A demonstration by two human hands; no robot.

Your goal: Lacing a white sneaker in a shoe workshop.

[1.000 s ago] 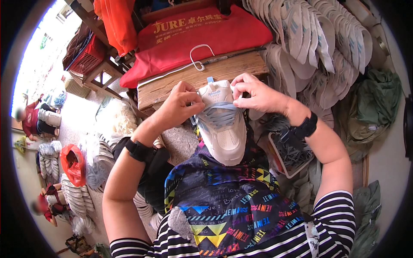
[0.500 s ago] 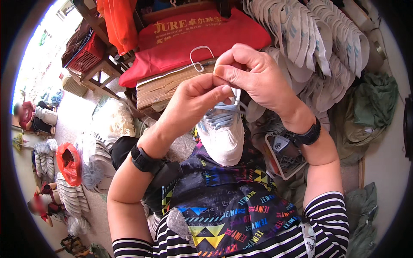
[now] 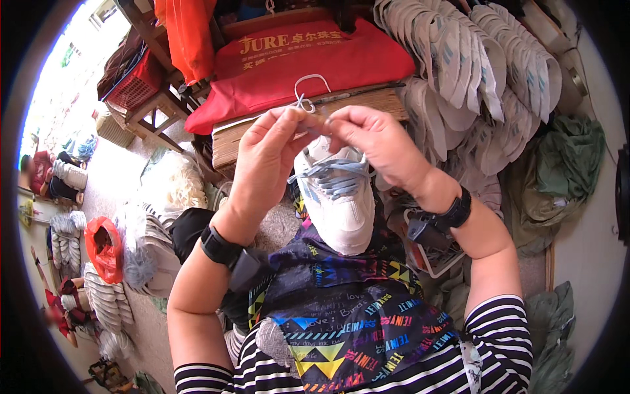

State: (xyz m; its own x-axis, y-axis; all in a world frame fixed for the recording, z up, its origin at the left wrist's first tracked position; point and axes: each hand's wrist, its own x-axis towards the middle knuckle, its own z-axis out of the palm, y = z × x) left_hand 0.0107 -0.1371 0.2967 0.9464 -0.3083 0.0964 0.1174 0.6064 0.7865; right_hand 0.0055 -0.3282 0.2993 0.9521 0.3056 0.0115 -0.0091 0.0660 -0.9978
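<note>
1. Here, we see a white sneaker with a rounded toe (image 3: 341, 220) in front of the wearer's body, over the upper part of a dark apron with multicoloured prints (image 3: 361, 308); its toe points down toward the wearer.
2. Flat pale-blue laces (image 3: 341, 180) cross the shoe's front, and one lace end sticks out at the left.
3. We find both hands above the shoe's tongue end, their fingertips close together. The left hand (image 3: 266, 148) has its thumb and forefinger drawn together in a pinch.
4. The right hand (image 3: 384, 144) pinches likewise, thumb against forefinger; we cannot tell what, if anything, lies between the fingertips of either.
5. A black strap (image 3: 220, 246) circles the left wrist, and a second black band (image 3: 457, 210) circles the right one.
6. Beyond the hands we see a brown wooden worktop (image 3: 226, 148), with a red cloth bag bearing gold print (image 3: 295, 65) at its far side and a white hook-shaped wire (image 3: 314, 77) near the middle.
7. To the right hang rows of off-white shoe uppers (image 3: 446, 52), with a crumpled green cloth (image 3: 567, 157) just below them.
8. At left we notice an open orange-red plastic bag (image 3: 105, 246) and, farther off, a seated person in red (image 3: 42, 174).
</note>
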